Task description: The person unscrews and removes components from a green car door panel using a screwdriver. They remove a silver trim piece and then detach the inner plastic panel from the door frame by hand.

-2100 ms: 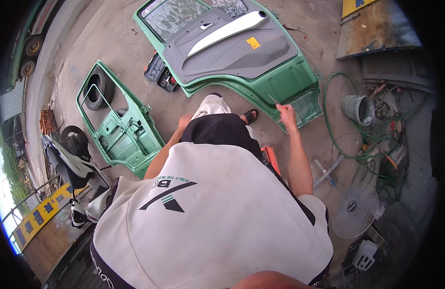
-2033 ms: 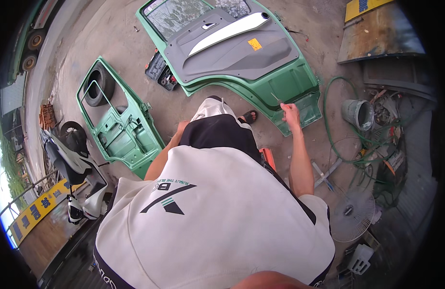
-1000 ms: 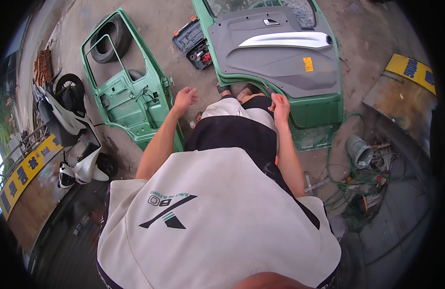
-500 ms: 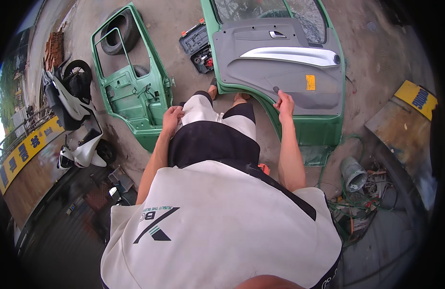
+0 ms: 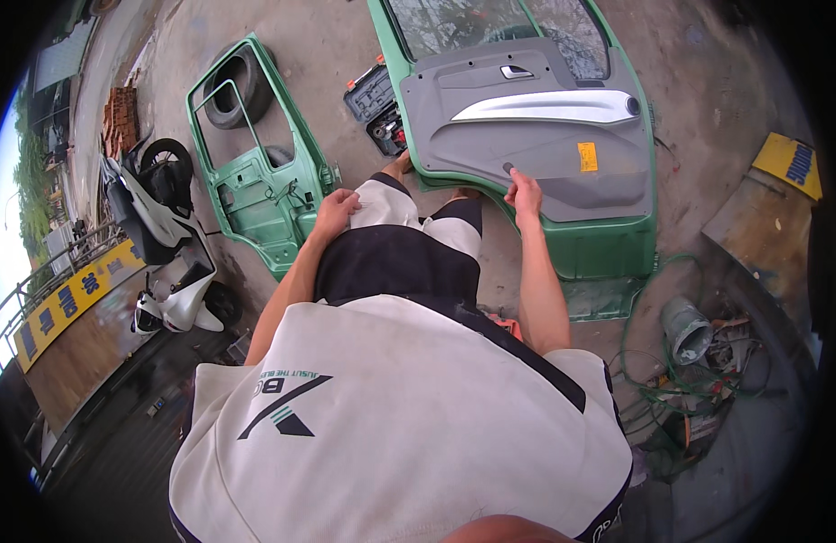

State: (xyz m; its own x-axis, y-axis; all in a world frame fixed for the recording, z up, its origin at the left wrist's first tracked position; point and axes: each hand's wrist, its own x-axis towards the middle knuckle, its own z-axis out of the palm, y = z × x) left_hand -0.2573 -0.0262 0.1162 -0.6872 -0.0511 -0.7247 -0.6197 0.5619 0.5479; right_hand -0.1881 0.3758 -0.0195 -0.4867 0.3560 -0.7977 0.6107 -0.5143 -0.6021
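Note:
My right hand (image 5: 524, 195) is closed in a pinch around a small dark round-headed piece (image 5: 509, 166), whose exact kind is too small to tell. The hand is over the lower left edge of a green vehicle door (image 5: 608, 249) with a grey inner trim panel (image 5: 472, 149). My left hand (image 5: 337, 214) has its fingers curled together beside the leg of my white and black shorts (image 5: 378, 204). Whatever lies between those fingers, if anything, is hidden. A yellow label (image 5: 587, 157) sticks to the trim panel, below its silver armrest strip (image 5: 545, 106).
A bare green door frame (image 5: 306, 190) and a tyre (image 5: 252, 86) lie at the left. Between the doors sits an open tool case (image 5: 375, 107). A white scooter (image 5: 185, 303) is further left. At right are a metal bucket (image 5: 687, 330) and a green hose (image 5: 624, 348).
The whole view has shifted slightly. My right hand has turned and drawn a little left, so the dark piece now shows a round face. My left hand stays by the shorts.

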